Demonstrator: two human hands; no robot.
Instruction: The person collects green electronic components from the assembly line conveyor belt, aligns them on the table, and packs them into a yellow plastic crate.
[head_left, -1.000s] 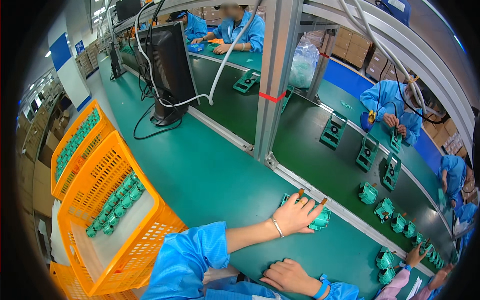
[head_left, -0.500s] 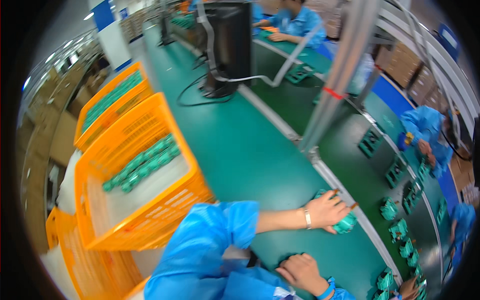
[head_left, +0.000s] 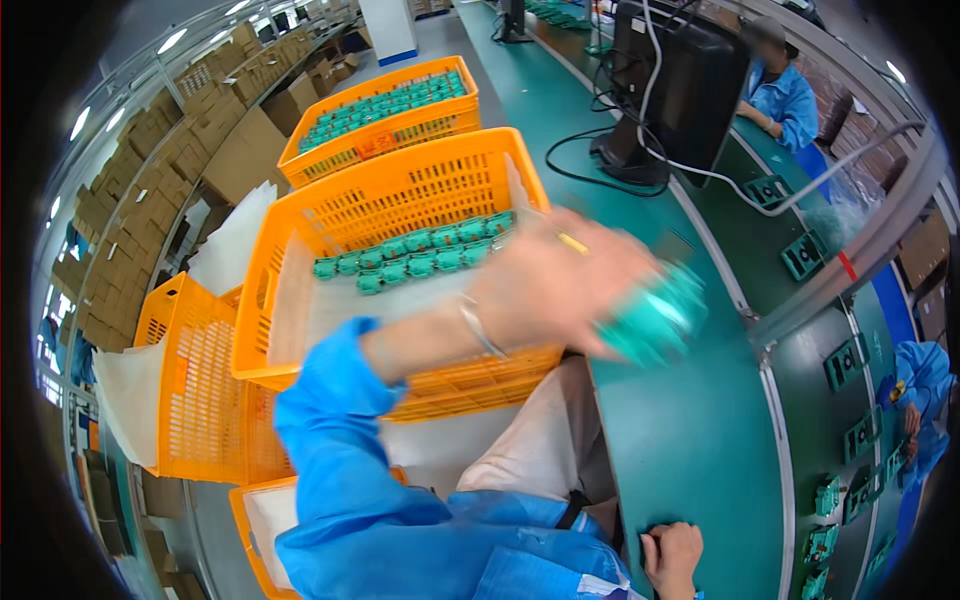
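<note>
My left hand (head_left: 570,285), smeared by motion, is closed around a green plastic part (head_left: 655,318). It is in the air between the nearer orange crate and the green worktable (head_left: 690,430). The part's outline is blurred, and the palm side of the hand is hidden. A small yellow strip shows by the fingers. Inside the nearer crate (head_left: 400,385), two rows of similar green parts (head_left: 420,255) lie on a whitish liner sheet; my left hand and forearm cover some of the crate's right side. My right hand (head_left: 675,558) rests on the table's near edge, its fingers curled with nothing showing in them.
Another orange crate (head_left: 375,140) full of green parts stands behind. More orange crates (head_left: 205,400) are at the left. A black monitor (head_left: 680,90) with cables stands on the table. Beyond a metal rail, green parts (head_left: 828,495) lie on the line, where co-workers (head_left: 925,390) sit.
My left hand has picked the green part up off the table beside the rail and carried it leftward toward the crate. The view has turned left. My right hand still rests on the table.
</note>
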